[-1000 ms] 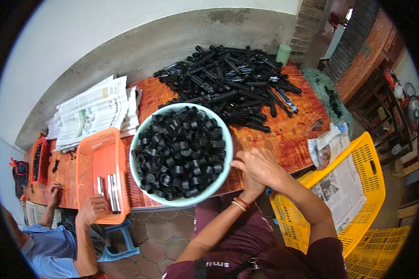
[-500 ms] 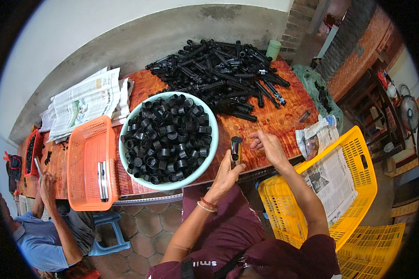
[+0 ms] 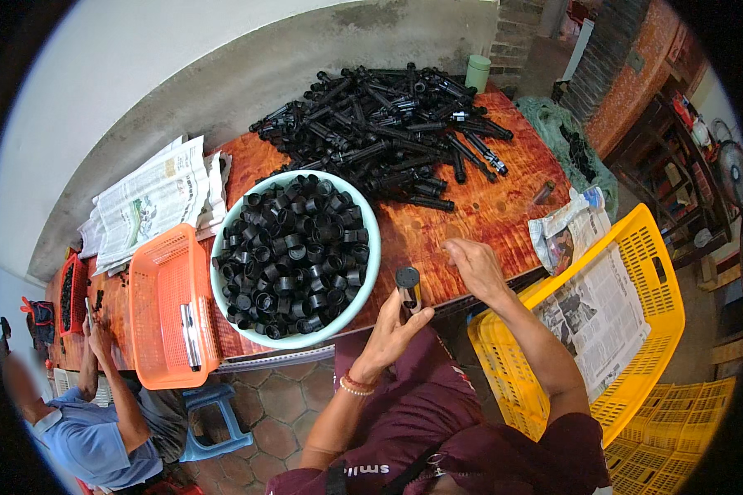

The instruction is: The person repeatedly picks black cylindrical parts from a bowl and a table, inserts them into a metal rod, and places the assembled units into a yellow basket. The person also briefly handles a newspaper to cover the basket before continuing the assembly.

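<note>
The left hand [image 3: 390,328] grips a short black tube [image 3: 409,286] upright, just beside the bowl [image 3: 370,235] of black caps [image 3: 293,252]. The right hand [image 3: 473,266] hovers over the table [image 3: 487,216], fingers curled, seemingly empty, though that's hard to tell.

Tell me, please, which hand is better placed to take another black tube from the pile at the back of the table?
Probably the right hand: it looks empty and lies on the table, nearer the pile of black tubes. The left hand already holds a black tube.
</note>
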Demonstrator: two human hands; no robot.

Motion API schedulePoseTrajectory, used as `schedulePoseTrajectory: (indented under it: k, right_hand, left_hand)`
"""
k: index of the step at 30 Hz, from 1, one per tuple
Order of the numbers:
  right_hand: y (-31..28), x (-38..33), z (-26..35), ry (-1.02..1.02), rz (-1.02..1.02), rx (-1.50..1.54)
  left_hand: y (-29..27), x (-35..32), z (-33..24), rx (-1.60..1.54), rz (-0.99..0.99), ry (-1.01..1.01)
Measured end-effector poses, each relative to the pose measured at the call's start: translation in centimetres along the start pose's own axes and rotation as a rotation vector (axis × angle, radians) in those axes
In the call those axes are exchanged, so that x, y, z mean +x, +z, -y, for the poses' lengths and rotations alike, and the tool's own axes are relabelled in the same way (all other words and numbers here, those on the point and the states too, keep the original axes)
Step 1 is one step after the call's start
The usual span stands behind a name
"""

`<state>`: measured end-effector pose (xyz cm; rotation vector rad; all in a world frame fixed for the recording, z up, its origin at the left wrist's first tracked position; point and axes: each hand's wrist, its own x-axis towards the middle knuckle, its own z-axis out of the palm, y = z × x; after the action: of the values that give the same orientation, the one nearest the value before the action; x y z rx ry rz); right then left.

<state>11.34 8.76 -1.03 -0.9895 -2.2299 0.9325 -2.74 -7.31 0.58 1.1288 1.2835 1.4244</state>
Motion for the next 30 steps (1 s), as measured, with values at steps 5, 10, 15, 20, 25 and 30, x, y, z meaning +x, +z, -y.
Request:
schedulePoseTrajectory:
  k: [5, 10, 15, 20, 25, 30]
  right_hand:
    - [0.5, 0.3, -0.2, -0.017, -0.002, -0.032]
    - [0.2, 0.0, 0.1, -0.041, 0.014, -0.15]
    - [0.6, -0.3, 0.6, -0.074, 0.051, -0.15]
    - [0.7, -0.3, 0.6, -0.058, 0.052, -0.118]
    - [0.5, -0.1, -0.2, -0.144, 0.022, -0.202]
    - [0.4, -0.1, -0.3, -0.135, 0.015, -0.2]
  left_hand:
    - [-1.1, -1.1, -0.4, -0.017, 0.058, -0.051]
    - [-5.4, -5.3, -2.4, -0.39, 0.147, -0.063]
    - [-12.9, -12.3, -5.4, -0.394, -0.294, -0.014]
    - [-15.1, -13.5, -5.0, -0.215, -0.321, -0.01]
    - [-9.9, -9.8, -2.6, -0.144, -0.085, -0.026]
    - [-5.1, -5.4, -1.3, -0.154, -0.025, -0.021]
